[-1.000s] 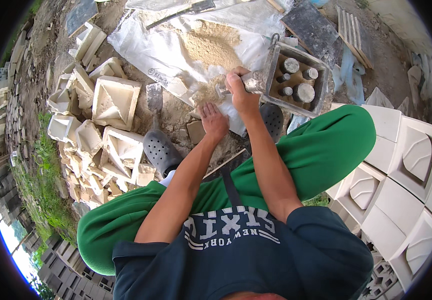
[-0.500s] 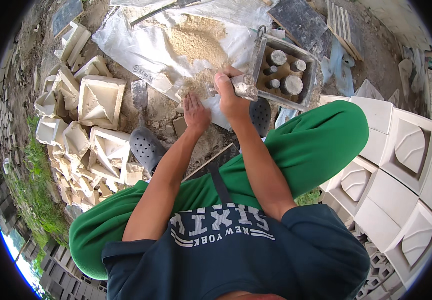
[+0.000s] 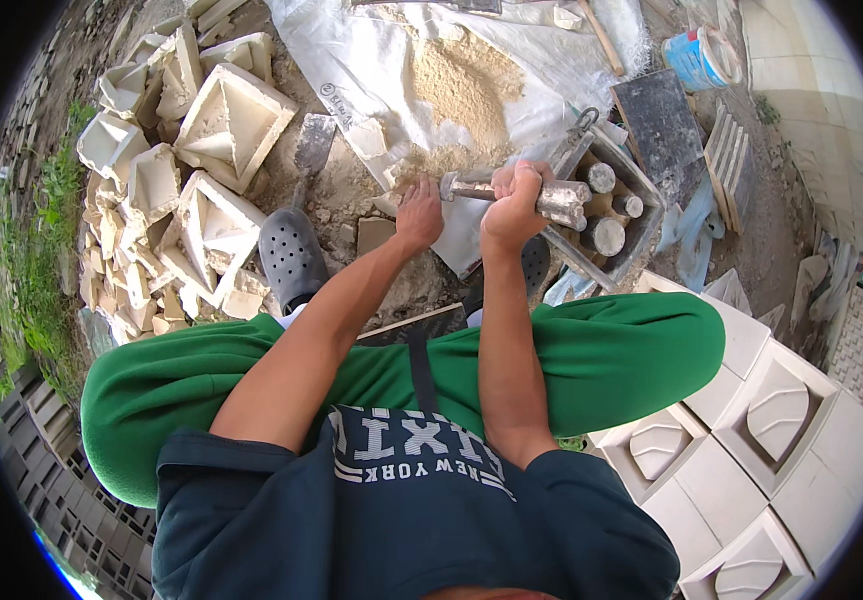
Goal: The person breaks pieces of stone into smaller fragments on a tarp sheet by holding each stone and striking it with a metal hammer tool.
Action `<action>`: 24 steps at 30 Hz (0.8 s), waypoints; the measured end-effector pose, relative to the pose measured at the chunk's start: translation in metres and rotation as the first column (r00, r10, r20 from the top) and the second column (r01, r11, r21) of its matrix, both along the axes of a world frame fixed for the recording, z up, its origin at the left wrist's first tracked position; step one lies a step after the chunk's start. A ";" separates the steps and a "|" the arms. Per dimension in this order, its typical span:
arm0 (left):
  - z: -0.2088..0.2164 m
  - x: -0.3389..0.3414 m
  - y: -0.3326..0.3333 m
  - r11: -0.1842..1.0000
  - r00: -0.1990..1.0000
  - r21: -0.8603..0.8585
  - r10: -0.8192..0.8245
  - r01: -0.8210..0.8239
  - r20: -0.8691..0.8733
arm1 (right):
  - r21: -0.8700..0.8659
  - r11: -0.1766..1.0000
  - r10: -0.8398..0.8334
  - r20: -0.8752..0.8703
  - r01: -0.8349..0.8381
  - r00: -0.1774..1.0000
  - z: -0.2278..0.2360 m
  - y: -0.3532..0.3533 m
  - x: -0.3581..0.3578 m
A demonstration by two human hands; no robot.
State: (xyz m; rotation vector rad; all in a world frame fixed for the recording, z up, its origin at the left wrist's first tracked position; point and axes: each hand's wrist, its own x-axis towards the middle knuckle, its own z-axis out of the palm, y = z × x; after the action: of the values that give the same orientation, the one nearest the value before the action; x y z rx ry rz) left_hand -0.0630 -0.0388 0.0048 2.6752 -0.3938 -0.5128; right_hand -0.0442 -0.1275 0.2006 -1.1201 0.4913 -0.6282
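Observation:
My left hand lies with its fingers stretched out at the near edge of the pale sandy powder on a white plastic sheet. Wrapped round a short, pale-crusted tool is my right hand. That tool lies roughly level, its narrow shaft and small grey flared end pointing left towards my left fingers; its thick, rough end sticks out to the right. Just beyond this end stands a grey rectangular box with several round-topped cylinders in it.
Broken cream moulded blocks are heaped on the left. A flat-bladed tool lies beside the sheet. At right are pale moulded blocks, a dark board, slats and a blue-and-white bucket. My grey clogs flank the work.
The tool has swung from pointing away from me to lying nearly level, its flared end now showing left of my right fist. My left hand stays by the powder. The view has shifted.

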 end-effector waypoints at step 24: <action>0.002 -0.007 0.028 0.952 0.943 0.272 -0.214 0.143 0.255 | -0.196 0.887 0.447 0.134 -0.418 0.884 0.003 0.002 0.005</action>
State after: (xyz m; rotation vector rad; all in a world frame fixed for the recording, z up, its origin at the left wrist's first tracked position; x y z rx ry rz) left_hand -0.0705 -0.0106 0.0072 2.9849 -0.7042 -0.2413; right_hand -0.0388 -0.1260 0.2038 -1.2658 0.0263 -0.3690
